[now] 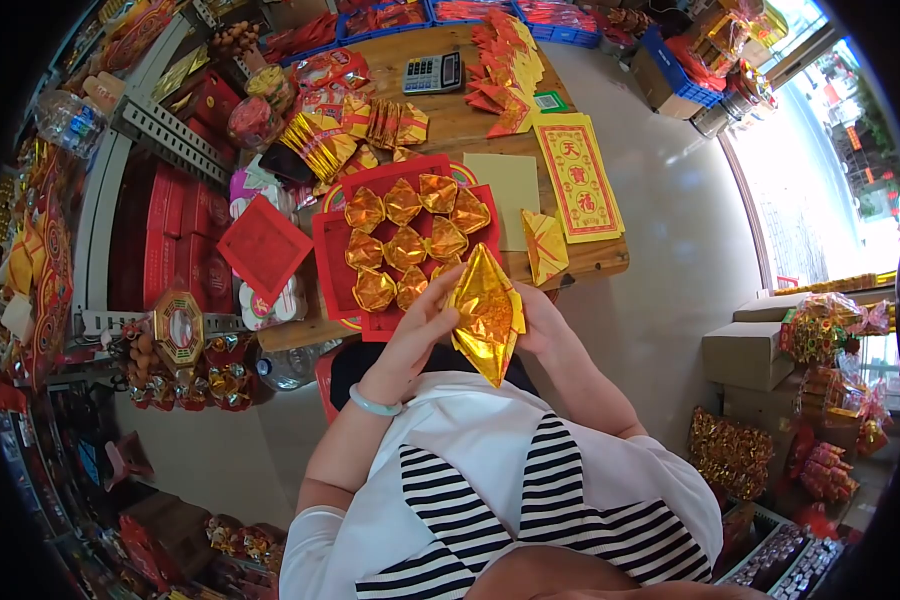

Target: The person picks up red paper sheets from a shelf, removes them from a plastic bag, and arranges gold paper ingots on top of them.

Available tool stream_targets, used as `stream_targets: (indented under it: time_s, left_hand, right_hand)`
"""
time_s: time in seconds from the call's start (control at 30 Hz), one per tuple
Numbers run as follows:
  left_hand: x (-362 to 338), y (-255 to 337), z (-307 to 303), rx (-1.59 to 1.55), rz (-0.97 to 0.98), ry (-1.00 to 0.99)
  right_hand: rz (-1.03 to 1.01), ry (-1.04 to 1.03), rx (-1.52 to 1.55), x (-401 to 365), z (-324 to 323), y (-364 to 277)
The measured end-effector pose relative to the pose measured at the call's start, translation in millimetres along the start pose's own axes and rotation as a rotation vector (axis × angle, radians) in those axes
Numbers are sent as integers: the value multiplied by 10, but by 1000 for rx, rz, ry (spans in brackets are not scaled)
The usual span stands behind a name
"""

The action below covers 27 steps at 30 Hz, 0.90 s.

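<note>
A shiny gold foil piece (486, 312), pointed at both ends, is held between my two hands in front of my chest. My left hand (432, 312) grips its left side, with the thumb on the foil. On its right side my right hand (538, 318) holds the edge, its fingers partly hidden behind the foil. Just beyond my hands, several folded gold pieces (404, 248) sit in rows on red paper (332, 262). A folded yellow and red paper (544, 246) lies to the right of them.
The wooden table (600, 256) also bears a calculator (433, 74), a stack of yellow printed sheets (578, 180), fanned folded papers (510, 75) and a red square sheet (265, 248). Shelving (170, 130) stands left; cardboard boxes (748, 355) stand right.
</note>
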<state>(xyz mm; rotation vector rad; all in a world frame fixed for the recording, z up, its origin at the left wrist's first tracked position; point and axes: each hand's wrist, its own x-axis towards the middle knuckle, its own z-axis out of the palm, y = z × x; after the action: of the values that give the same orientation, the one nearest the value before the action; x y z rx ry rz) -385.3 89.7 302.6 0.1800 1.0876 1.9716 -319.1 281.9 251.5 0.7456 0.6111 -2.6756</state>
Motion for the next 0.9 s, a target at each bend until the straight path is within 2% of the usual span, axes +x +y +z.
stream_targets:
  time_s: [0.2,0.33,0.37,0.5,0.53,0.67,0.7,0.83,0.9]
  left_hand:
    - [47,-22,-83,258,-103,42]
    - [120,-157,-268,469,-56,160]
    - [129,-174,-281,468,-56,161]
    - [160,-227,-312,650,-44,115]
    - [168,-244,-312,647,-46,115]
    - [193,-290,-310,827,-36,166]
    - [201,-283,-316,825,-39,167]
    - [212,-237,-371,642,-142,301]
    - [191,-229,-401,627,-136,349]
  right_hand:
    - [-73,-37,-171,-42,157,12]
    - [-346,82,-728,-40,111,16]
    - [-344,82,-729,-69,166,0]
    - [-633,32,-1260,-245,450,-97]
    - [-630,34,-1261,-230,439,-103]
    - [-1050,193,-1897,-100,361,-128]
    - [-1046,191,-1897,-103,385,-122]
    - [-1404,200,-1766,-162,496,-62]
    - [-1094,-58,-1697,-348,506,-48]
